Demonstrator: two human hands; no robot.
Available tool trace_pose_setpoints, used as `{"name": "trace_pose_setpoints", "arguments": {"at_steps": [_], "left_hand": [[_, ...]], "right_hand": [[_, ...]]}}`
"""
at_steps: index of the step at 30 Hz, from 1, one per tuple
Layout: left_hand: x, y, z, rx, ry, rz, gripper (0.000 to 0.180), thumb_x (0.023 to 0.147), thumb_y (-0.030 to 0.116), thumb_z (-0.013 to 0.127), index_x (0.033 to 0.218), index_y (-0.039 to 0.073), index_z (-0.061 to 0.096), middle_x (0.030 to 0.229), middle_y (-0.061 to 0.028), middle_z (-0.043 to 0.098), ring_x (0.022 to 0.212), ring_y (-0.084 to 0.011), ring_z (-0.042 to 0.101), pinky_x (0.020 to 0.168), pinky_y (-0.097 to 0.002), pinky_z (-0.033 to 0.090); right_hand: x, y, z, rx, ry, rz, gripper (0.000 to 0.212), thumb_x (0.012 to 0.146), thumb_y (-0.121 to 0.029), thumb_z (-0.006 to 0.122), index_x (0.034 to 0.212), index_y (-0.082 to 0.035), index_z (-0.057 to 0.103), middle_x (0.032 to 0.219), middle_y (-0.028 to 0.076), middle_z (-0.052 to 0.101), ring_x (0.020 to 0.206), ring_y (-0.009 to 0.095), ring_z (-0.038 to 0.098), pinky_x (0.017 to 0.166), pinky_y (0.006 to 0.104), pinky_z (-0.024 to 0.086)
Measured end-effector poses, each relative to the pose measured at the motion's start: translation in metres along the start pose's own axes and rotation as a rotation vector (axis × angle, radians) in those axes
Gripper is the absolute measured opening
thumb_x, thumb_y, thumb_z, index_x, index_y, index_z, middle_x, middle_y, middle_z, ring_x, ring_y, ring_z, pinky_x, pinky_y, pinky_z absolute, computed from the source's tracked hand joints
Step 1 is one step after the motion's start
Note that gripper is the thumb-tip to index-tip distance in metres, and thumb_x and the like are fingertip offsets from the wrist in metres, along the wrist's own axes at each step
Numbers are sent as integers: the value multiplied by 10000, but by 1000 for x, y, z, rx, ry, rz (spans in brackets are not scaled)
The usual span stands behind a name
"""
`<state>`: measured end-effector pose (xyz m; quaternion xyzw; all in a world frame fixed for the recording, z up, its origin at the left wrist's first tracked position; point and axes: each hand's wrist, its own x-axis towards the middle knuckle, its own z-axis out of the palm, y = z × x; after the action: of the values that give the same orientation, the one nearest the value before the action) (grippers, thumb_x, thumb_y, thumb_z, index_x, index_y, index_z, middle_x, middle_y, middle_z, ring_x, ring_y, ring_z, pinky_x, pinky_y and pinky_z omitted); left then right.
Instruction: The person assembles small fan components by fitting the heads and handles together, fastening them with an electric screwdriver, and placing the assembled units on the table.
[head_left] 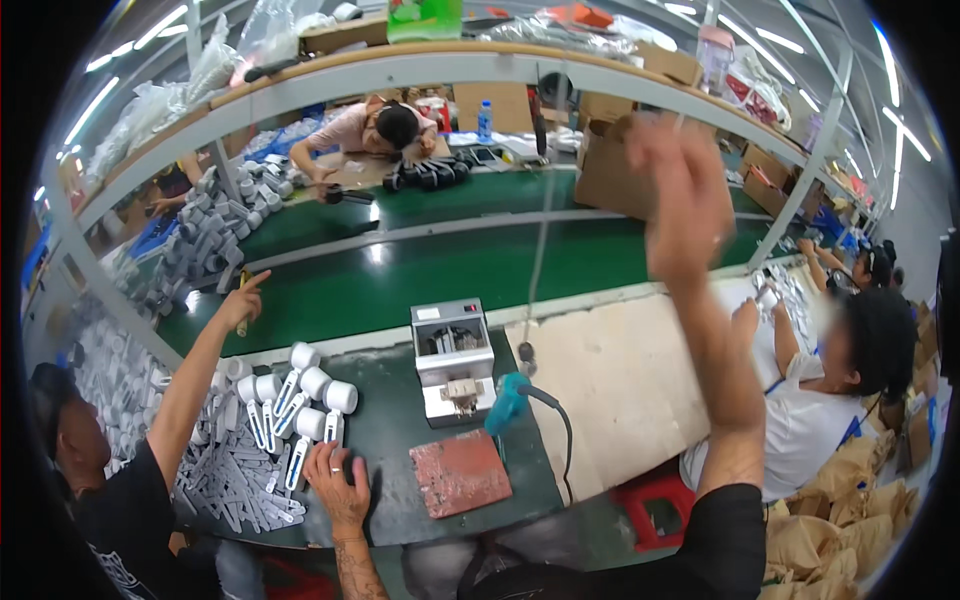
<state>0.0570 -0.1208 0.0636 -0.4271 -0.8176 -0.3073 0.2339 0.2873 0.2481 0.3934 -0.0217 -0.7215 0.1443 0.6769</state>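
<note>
My left hand (pixel 338 487) lies on the dark bench top with its fingers spread. Its fingertips are beside the white-and-grey handle (pixel 297 464) of a round-headed white piece; whether they touch is unclear. Several such pieces (pixel 312 422) lie just beyond it, near a heap of loose flat grey strips (pixel 232 482). My right hand (pixel 684 200) is raised high over the right of the bench, smeared by motion, so its fingers are unclear. Between my arms, a teal electric screwdriver (pixel 507 402) hangs on a cord by a small grey-white machine (pixel 452 365), above a worn reddish slab (pixel 460 474).
Beige board (pixel 610 380) covers the bench's right side. Beyond runs a green conveyor (pixel 400 265), with a cardboard box (pixel 612 170) on its far side. Co-workers sit left, right and opposite; the left one's arm (pixel 190 400) reaches across the bench. An overhead shelf frame (pixel 440 68) crosses above.
</note>
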Motion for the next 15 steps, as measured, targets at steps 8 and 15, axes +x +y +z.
{"name": "trace_pose_setpoints", "arguments": {"at_steps": [8,15], "left_hand": [[3,4,2,20,67,29,273,793,129,753,1005,60,595,1121,-127,605,1133,-363,547,981,-510,393],[10,2,8,-46,74,18,205,787,100,738,942,45,615,1066,-128,623,1102,-358,560,963,-496,415]], "right_hand": [[228,182,85,-1098,-609,73,625,913,-630,581,1149,-73,742,938,252,716,826,447,696,788,476,548],[249,199,34,-829,-1044,145,326,877,-418,615,1075,-203,760,817,154,663,805,251,654,672,405,493]]}}
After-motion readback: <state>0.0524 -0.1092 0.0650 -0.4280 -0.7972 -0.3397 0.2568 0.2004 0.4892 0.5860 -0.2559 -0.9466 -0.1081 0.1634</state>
